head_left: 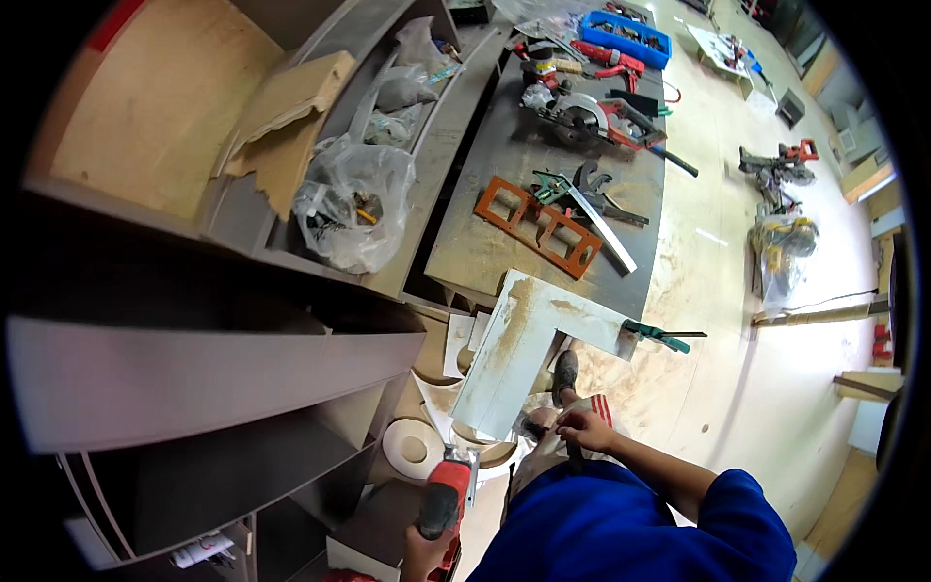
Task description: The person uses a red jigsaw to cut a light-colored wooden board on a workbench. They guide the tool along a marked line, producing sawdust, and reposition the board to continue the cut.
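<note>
Power saw (444,493) is gripped in the left hand (422,549), near the white board (512,349) at the table (465,260) edge. Board's L-shape looks already cut; what is left, and whether right hand (585,430) grips something, I cannot tell.

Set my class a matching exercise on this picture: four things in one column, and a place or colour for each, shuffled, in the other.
Things:
1. Power tool
2. Clamp
3. Frame
4. Bin

Places or colours:
A. Blue
B. At the right end of the L-shaped panel
C. In the left hand
D. Orange

Pairs: 1-C, 2-B, 3-D, 4-A
</note>
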Action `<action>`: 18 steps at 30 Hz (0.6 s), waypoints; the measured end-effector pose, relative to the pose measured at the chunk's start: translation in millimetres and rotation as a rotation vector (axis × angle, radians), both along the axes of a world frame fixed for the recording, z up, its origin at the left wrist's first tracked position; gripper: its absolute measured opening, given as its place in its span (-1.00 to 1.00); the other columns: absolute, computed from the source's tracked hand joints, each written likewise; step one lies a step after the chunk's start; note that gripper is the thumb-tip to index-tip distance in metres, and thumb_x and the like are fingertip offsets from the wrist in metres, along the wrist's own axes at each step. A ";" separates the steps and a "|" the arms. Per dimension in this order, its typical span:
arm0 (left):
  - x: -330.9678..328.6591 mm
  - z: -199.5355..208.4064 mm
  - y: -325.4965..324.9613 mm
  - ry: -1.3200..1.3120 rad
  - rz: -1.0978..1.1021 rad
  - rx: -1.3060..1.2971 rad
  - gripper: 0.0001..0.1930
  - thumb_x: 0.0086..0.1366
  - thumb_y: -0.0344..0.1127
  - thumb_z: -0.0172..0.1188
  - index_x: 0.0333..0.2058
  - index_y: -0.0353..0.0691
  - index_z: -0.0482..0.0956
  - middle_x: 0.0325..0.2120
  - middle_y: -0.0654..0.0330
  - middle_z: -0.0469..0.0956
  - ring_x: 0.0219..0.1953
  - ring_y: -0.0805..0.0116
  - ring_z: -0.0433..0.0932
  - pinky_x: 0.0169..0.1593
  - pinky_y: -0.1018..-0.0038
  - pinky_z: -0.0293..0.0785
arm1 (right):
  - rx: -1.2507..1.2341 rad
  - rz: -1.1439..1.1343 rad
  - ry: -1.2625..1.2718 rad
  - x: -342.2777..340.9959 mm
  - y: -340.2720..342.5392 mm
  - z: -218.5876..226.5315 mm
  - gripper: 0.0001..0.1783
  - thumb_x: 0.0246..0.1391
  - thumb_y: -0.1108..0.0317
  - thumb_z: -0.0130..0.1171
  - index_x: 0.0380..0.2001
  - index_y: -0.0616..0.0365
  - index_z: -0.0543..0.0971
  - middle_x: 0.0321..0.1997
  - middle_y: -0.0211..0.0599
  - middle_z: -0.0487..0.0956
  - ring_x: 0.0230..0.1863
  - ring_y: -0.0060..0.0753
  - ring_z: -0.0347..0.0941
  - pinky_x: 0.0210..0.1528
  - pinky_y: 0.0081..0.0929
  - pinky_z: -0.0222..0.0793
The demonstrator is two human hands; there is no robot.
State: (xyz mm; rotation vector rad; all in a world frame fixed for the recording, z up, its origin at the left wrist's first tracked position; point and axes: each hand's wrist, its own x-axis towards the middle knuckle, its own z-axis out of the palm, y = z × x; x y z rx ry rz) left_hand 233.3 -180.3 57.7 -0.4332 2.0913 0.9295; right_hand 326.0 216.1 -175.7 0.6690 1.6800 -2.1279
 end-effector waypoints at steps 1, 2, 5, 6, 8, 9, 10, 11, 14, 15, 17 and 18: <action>6.7 5.0 -6.8 -0.030 0.090 0.002 -0.76 0.15 -0.29 0.45 -0.39 -0.34 0.63 -0.55 0.19 0.63 -0.56 0.48 0.58 -0.45 0.40 0.50 | -0.111 0.018 0.046 -9.0 -6.2 21.9 -0.76 0.23 0.39 0.24 -0.08 0.26 0.56 -0.20 -0.29 0.68 -0.14 -0.45 0.60 -0.02 -0.44 0.53; 18.5 10.8 -10.1 0.098 0.216 0.008 -0.78 0.20 -0.31 0.42 -0.49 -0.30 0.59 -0.62 0.25 0.58 -0.64 0.50 0.53 -0.54 0.45 0.44 | -0.177 0.068 -0.022 -23.8 -17.4 52.9 -0.84 0.29 0.45 0.19 -0.09 0.23 0.55 -0.17 -0.33 0.67 -0.12 -0.48 0.58 -0.02 -0.46 0.52; 30.6 -29.1 -47.2 0.226 0.084 0.126 -0.77 0.30 -0.33 0.32 -0.09 -0.24 0.67 -0.27 -0.03 0.72 -0.34 0.13 0.73 -0.21 0.34 0.60 | -0.211 0.262 0.171 -38.9 -36.5 107.2 -0.77 0.33 0.41 0.21 -0.01 0.25 0.57 -0.12 -0.32 0.66 -0.09 -0.50 0.58 0.02 -0.47 0.52; 31.6 -31.1 -43.2 0.252 0.129 0.210 -0.84 0.27 -0.33 0.34 -0.23 -0.26 0.64 -0.40 0.07 0.67 -0.44 0.26 0.66 -0.32 0.38 0.53 | -0.219 0.282 0.189 -41.7 -47.7 116.0 -0.75 0.33 0.38 0.22 0.00 0.26 0.58 -0.12 -0.33 0.66 -0.08 -0.50 0.58 0.03 -0.47 0.52; 19.2 24.3 7.0 0.294 0.223 0.357 -0.79 0.22 -0.35 0.38 -0.52 -0.31 0.59 -0.67 0.27 0.56 -0.64 0.51 0.53 -0.55 0.47 0.41 | -0.293 0.304 0.190 -49.3 -76.4 154.6 -0.71 0.34 0.32 0.24 0.01 0.28 0.59 -0.11 -0.34 0.67 -0.05 -0.51 0.58 0.06 -0.47 0.52; 20.0 32.8 12.6 0.308 0.248 0.363 -0.80 0.23 -0.37 0.37 -0.51 -0.31 0.59 -0.67 0.28 0.55 -0.63 0.52 0.52 -0.55 0.48 0.40 | -0.223 0.395 0.272 -52.5 -86.8 160.3 -0.69 0.35 0.31 0.23 0.03 0.29 0.58 -0.11 -0.33 0.66 -0.05 -0.54 0.57 0.07 -0.48 0.51; 21.1 38.2 16.1 0.322 0.274 0.370 -0.81 0.24 -0.38 0.36 -0.51 -0.31 0.60 -0.67 0.29 0.55 -0.63 0.53 0.52 -0.55 0.49 0.40 | -0.237 0.384 0.295 -53.0 -96.6 167.5 -0.69 0.35 0.31 0.23 0.03 0.29 0.57 -0.11 -0.33 0.66 -0.06 -0.55 0.56 0.06 -0.48 0.51; 22.9 40.6 16.2 0.335 0.299 0.375 -0.82 0.25 -0.39 0.34 -0.51 -0.31 0.60 -0.68 0.29 0.55 -0.63 0.53 0.52 -0.54 0.50 0.39 | -0.253 0.372 0.317 -50.0 -104.4 172.0 -0.68 0.35 0.31 0.23 0.04 0.30 0.57 -0.11 -0.34 0.66 -0.07 -0.56 0.56 0.05 -0.48 0.51; 28.7 19.3 -10.4 0.349 0.117 0.358 -0.86 0.22 -0.36 0.37 -0.42 -0.30 0.64 -0.62 0.28 0.58 -0.59 0.50 0.54 -0.48 0.46 0.43 | -0.134 0.320 0.334 -42.2 -102.4 156.8 -0.69 0.35 0.37 0.20 0.06 0.32 0.55 -0.09 -0.27 0.67 -0.04 -0.52 0.57 0.08 -0.46 0.51; 33.1 19.2 -15.1 0.355 0.059 0.325 -0.83 0.21 -0.33 0.38 -0.43 -0.32 0.65 -0.62 0.28 0.59 -0.58 0.48 0.56 -0.45 0.44 0.46 | -0.114 0.302 0.304 -36.1 -96.1 151.0 -0.69 0.35 0.38 0.19 0.07 0.32 0.54 -0.07 -0.24 0.68 -0.02 -0.49 0.58 0.09 -0.45 0.52; 43.7 23.0 -16.1 0.394 0.017 0.268 -0.76 0.17 -0.27 0.41 -0.35 -0.38 0.67 -0.54 0.23 0.64 -0.47 0.40 0.62 -0.33 0.34 0.54 | -0.146 0.284 0.306 -23.3 -80.8 132.1 -0.65 0.33 0.43 0.18 0.12 0.36 0.49 -0.04 -0.16 0.68 0.00 -0.40 0.62 0.07 -0.42 0.55; 48.6 28.1 -17.7 0.366 -0.009 0.205 -0.74 0.17 -0.26 0.42 -0.33 -0.39 0.67 -0.52 0.21 0.65 -0.45 0.40 0.63 -0.31 0.33 0.55 | -0.164 0.257 0.313 -16.2 -77.4 123.1 -0.65 0.32 0.43 0.18 0.11 0.35 0.50 -0.05 -0.17 0.68 -0.02 -0.40 0.62 0.06 -0.42 0.55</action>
